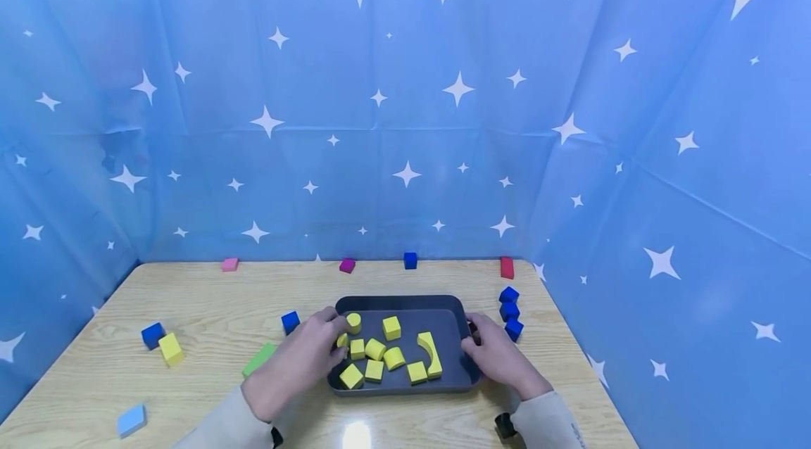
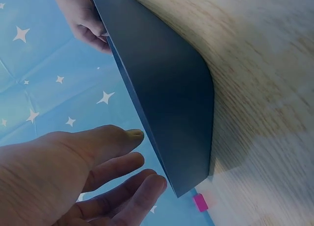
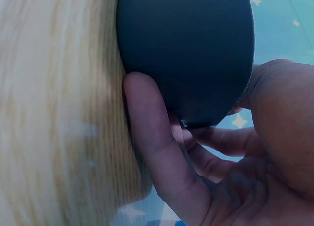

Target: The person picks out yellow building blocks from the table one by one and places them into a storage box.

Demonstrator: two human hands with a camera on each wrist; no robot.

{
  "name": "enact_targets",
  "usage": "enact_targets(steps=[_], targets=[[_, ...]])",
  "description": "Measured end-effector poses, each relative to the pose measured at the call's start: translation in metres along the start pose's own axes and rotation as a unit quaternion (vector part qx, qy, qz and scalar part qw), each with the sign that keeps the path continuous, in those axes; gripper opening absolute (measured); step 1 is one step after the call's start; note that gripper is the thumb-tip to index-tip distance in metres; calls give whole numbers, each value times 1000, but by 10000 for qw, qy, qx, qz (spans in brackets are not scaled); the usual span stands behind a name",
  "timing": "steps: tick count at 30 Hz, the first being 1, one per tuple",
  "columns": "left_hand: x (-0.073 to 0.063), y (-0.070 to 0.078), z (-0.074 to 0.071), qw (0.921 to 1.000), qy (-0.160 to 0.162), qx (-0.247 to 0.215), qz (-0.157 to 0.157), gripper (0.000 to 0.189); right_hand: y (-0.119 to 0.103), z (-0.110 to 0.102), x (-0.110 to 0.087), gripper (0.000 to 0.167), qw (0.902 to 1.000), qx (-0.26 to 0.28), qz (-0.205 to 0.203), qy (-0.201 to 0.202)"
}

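Observation:
A dark grey tray [image 1: 405,390] stands on the table with several yellow blocks in it, among them a cube [image 1: 391,328], a cylinder [image 1: 353,323] and a curved arch block [image 1: 432,354]. My left hand [image 1: 304,350] hovers at the tray's left edge, near the cylinder. In the left wrist view its fingers [image 2: 120,164] are loosely bent beside the rim and hold nothing visible. At the opposite end, my right hand [image 1: 500,354] grips the tray. One finger [image 3: 147,108] lies low along the outer wall in the right wrist view; the thumb's tip is hidden there.
Left of the tray lie a green block [image 1: 258,360], blue blocks [image 1: 290,322], a yellow block [image 1: 171,349] and a light blue block [image 1: 131,421]. Several blue blocks [image 1: 510,311] line the right side. Pink, purple, blue and red [image 1: 507,267] blocks sit along the back edge.

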State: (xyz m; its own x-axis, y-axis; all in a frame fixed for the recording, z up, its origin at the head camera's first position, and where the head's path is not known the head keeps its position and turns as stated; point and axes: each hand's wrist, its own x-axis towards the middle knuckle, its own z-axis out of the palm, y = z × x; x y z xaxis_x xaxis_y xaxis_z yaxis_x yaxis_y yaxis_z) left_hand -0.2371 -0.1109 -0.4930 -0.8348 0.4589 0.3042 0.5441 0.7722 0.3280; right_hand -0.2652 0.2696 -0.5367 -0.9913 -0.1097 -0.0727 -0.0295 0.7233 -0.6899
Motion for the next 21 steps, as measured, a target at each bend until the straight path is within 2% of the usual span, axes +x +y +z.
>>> enact_targets(steps=[9,21], targets=[[-3,-2,-5,9985,18,-58,-535,23,1,0,0,59,10000,46,-21,-1],[-12,-20,-16,9956,245,210,-884,30,1,1,0,58,9999,-15,-101,24]])
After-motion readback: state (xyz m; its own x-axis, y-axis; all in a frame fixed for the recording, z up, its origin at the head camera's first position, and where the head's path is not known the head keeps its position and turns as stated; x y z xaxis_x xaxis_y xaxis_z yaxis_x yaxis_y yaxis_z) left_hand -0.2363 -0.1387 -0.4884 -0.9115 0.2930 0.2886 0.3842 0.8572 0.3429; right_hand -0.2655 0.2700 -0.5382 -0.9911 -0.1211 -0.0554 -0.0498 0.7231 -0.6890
